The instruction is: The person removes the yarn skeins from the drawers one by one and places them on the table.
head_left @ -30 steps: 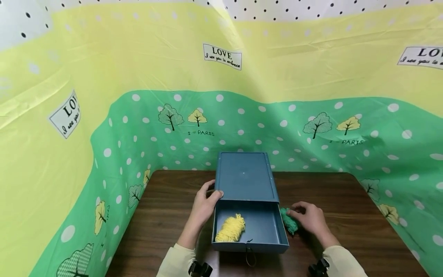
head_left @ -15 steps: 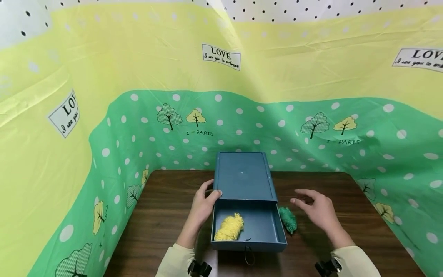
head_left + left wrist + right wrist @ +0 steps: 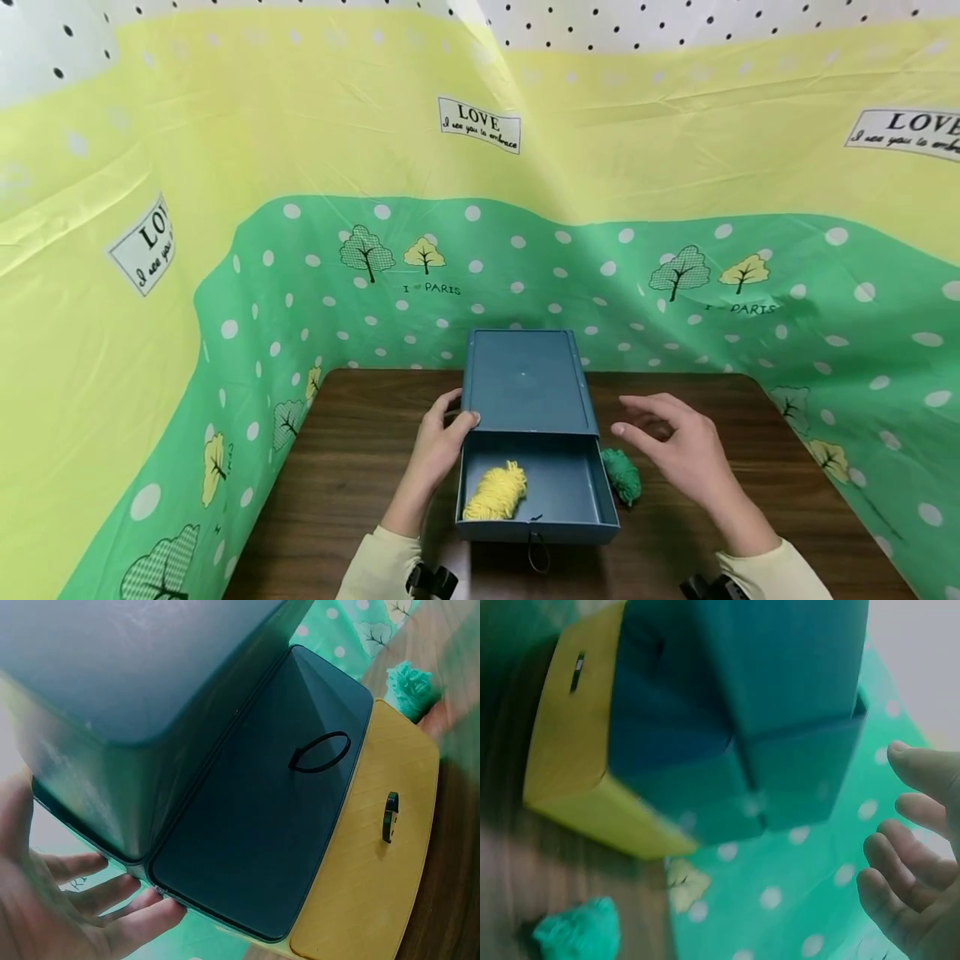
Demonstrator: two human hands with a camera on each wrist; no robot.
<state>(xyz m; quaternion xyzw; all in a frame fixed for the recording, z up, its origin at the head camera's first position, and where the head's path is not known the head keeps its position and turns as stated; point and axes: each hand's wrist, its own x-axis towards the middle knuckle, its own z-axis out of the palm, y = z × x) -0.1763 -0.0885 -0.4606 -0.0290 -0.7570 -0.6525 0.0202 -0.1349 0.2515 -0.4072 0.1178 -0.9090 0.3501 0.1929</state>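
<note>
A small chest of drawers [image 3: 528,379] stands on the table, its blue top drawer [image 3: 558,479] pulled out. A hank of yellow yarn [image 3: 497,492] lies in the left part of that drawer. My left hand [image 3: 435,442] holds the chest's left side, thumb on the top front corner; the left wrist view shows its fingertips [image 3: 169,911] at the side edge. On the table, close against the drawer's right side, lies a green yarn hank [image 3: 621,477]. My right hand [image 3: 682,446] hovers up and to the right of it, fingers loosely bent, holding nothing.
Below the open drawer are a dark blue drawer front [image 3: 247,802] and a yellow one [image 3: 367,840], each with a black loop pull. The brown wooden table [image 3: 360,467] meets a patterned green and yellow curtain [image 3: 420,333] behind and at the sides.
My right hand has let go of the green yarn and moved up and away from it. The yarn stays beside the drawer. My left hand keeps its place on the chest.
</note>
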